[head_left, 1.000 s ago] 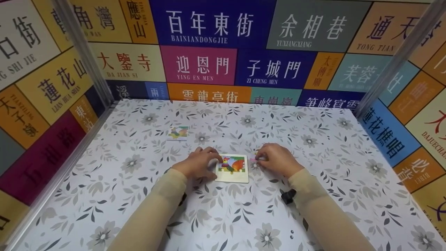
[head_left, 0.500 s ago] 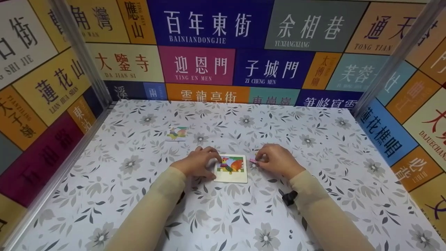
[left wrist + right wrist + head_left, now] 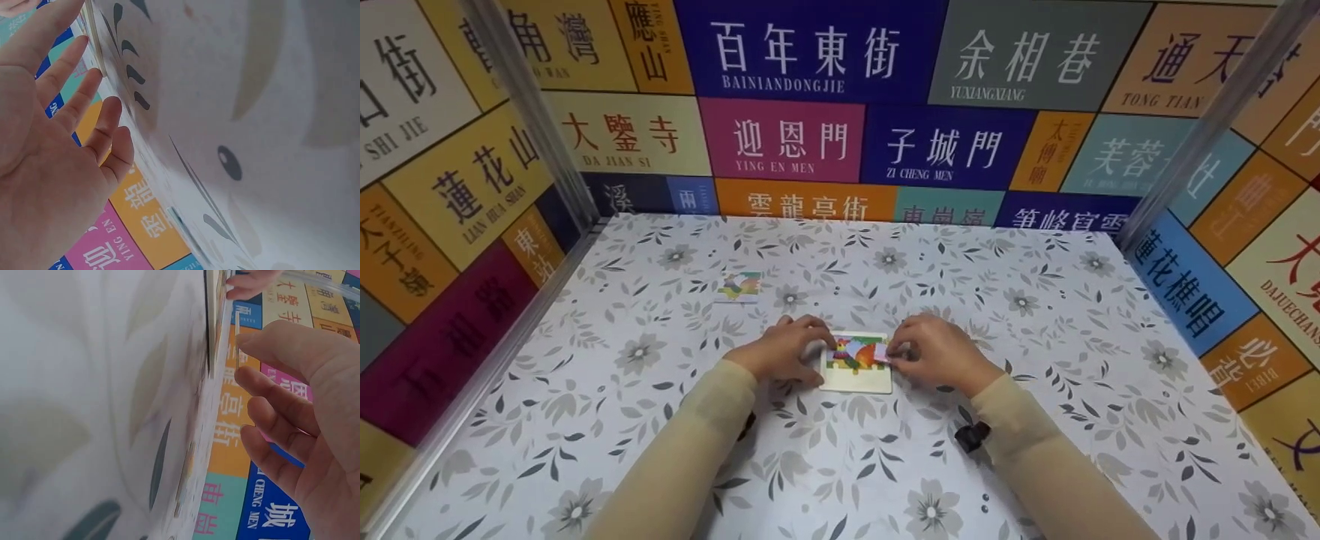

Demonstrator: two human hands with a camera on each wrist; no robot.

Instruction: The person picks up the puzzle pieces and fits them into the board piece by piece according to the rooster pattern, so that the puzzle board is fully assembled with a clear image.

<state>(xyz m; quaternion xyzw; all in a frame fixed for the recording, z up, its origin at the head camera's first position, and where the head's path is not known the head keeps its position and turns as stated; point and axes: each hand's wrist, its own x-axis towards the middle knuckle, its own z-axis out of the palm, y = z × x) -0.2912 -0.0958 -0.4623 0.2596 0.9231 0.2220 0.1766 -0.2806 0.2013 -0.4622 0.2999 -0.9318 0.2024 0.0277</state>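
In the head view, a small pale puzzle board [image 3: 858,384] lies mid-table, with a colourful bird picture in its upper part and a bare cream strip below. My left hand [image 3: 784,351] is at its left side, fingertips and thumb touching the edge; in the left wrist view those fingers look fairly straight. Between thumb and index finger, my right hand [image 3: 936,352] pinches a thin pinkish puzzle piece [image 3: 882,352] over the board's right edge. Seen edge-on in the right wrist view, that puzzle piece [image 3: 237,340] is raised above the board.
A small square picture card [image 3: 740,287] with similar colours lies farther back on the left. Another thin flat piece [image 3: 184,481] rests on the flowered tablecloth [image 3: 840,465] near the right hand. Walls with printed signs [image 3: 780,142] enclose the back and sides.
My right hand has moved left, carrying the puzzle piece from beside the board to over its right edge. The left hand has stayed at the board's left side.
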